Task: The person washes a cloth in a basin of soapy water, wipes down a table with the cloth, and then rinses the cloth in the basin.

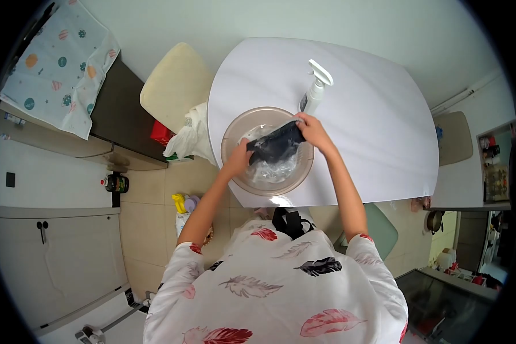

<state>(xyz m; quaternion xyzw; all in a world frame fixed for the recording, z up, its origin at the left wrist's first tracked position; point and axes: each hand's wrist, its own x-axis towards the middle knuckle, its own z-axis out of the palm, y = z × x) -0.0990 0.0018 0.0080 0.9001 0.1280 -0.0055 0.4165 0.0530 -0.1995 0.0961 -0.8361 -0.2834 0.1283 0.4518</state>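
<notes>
A dark, wet cloth (276, 143) is stretched between my two hands over a round beige basin (230, 129). My left hand (238, 158) grips its left end near the basin's left side. At the far right rim, my right hand (314, 132) pinches the upper right corner. Sudsy water (275, 171) shows in the basin below the cloth. Just beyond my right hand stands a white spray bottle (315, 89). What kind of cloth item it is, I cannot make out.
The basin rests on a white table (372, 114) with a curved edge. A cream chair (175, 80) with a white bag (195, 135) is to the left, and a green stool (381, 229) sits under the near right edge. Bottles (186, 203) stand on the floor at left.
</notes>
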